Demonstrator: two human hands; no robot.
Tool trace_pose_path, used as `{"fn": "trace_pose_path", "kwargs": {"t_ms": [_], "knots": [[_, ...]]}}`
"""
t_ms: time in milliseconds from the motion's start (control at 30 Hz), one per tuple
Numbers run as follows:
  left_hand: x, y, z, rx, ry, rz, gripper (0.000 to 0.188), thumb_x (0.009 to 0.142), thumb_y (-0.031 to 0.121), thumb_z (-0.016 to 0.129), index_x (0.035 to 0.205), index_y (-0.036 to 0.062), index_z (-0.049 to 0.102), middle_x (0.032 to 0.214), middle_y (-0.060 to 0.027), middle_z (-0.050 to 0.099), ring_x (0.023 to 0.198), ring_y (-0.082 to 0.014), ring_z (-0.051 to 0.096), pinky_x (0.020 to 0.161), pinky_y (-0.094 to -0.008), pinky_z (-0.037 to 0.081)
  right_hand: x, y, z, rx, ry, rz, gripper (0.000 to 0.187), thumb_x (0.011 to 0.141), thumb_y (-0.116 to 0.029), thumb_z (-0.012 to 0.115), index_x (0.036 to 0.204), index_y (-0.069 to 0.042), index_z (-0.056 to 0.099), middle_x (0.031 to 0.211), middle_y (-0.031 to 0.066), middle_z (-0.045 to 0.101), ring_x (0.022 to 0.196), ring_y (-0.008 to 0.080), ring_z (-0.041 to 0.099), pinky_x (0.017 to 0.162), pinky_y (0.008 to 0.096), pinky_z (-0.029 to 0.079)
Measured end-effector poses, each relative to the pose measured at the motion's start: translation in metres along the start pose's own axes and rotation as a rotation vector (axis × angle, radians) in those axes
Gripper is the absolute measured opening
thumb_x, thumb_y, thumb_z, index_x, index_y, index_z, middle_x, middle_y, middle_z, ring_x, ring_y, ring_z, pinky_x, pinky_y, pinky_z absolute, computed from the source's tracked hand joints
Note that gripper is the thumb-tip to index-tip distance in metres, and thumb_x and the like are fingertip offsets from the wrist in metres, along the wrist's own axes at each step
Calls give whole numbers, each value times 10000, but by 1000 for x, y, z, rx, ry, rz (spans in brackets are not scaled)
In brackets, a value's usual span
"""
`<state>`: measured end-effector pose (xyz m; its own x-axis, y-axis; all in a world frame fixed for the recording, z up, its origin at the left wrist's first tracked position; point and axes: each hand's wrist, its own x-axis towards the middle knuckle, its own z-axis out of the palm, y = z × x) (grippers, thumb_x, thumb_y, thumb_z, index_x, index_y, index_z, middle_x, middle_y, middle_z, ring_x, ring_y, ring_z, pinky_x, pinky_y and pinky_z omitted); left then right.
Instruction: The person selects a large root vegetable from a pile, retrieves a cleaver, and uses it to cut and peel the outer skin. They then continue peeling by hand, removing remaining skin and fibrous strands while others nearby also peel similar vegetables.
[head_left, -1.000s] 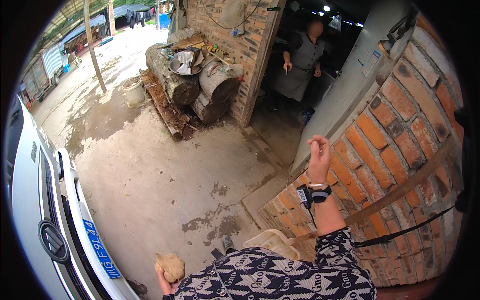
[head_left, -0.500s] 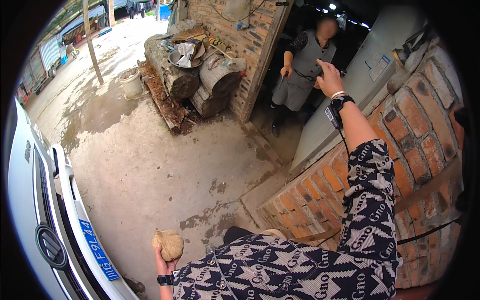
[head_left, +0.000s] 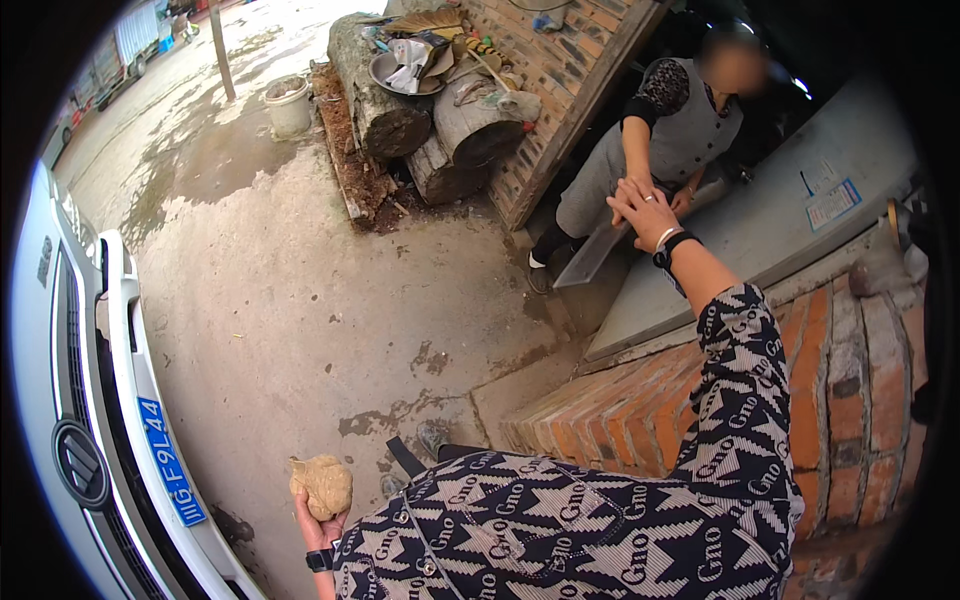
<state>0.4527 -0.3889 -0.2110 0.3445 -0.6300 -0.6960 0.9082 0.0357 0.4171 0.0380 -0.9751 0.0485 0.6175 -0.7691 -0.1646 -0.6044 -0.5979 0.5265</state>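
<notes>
At the lower left, my left hand point(head_left: 318, 518) is closed around a rounded, light-brown lump point(head_left: 325, 485) with a rough surface; its kind is unclear. My right hand point(head_left: 645, 212) is stretched out toward the doorway, fingers extended over the hand point(head_left: 640, 180) of another person. Below these hands hangs a flat, grey, translucent-looking blade shape point(head_left: 594, 256), like a wide knife. Its upper end is hidden behind the fingers, and whether my right hand touches it cannot be made out.
A white vehicle point(head_left: 115, 330) stands close on the left. On the right are a low brick wall point(head_left: 590, 410) and a grey door panel point(head_left: 760, 230). Thick logs point(head_left: 390, 125) carry a metal bowl point(head_left: 382, 68) by the doorway. Further back stands a white bucket point(head_left: 289, 112).
The other person has come nearer and extended an arm, with the blade shape now showing. My right hand has lowered to meet that hand. My left hand still holds the lump.
</notes>
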Motion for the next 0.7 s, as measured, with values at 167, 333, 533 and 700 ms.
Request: {"fn": "trace_pose_path", "kwargs": {"t_ms": [167, 333, 533, 700], "knots": [[0, -26, 22, -87, 15, 48, 628, 881, 460, 566, 1397, 150, 386, 1363, -103, 497, 1219, -317, 511, 956, -529, 453, 28, -11, 18, -109, 5, -215, 340, 660, -183, 741, 992, -142, 681, 1473, 89, 369, 1439, 305, 160, 1143, 506, 113], [-13, -38, 45, -134, 68, 51, 629, 892, 461, 538, 1403, 131, 376, 1374, -113, 488, 1235, -319, 502, 948, -532, 457, 40, -38, 33, -150, -134, -499, 262, 759, -209, 699, 996, -105, 657, 1232, 120, 548, 1290, 301, 351, 1112, 497, 176], [-38, -47, 38, -218, 151, 188, 623, 917, 435, 513, 1428, 121, 343, 1410, -135, 453, 1259, -329, 477, 1011, -537, 401, 68, -75, -5, 259, -185, -639, 187, 813, -179, 638, 976, -88, 623, 1013, 148, 627, 1066, 322, 534, 1065, 485, 268], [-84, -56, 7, -458, 196, 364, 641, 892, 405, 587, 1415, 119, 352, 1384, -132, 472, 1247, -322, 488, 990, -553, 419, 46, -190, -63, 337, 152, -633, 151, 875, -190, 605, 966, -71, 623, 874, 156, 666, 818, 364, 632, 750, 428, 493]]}}
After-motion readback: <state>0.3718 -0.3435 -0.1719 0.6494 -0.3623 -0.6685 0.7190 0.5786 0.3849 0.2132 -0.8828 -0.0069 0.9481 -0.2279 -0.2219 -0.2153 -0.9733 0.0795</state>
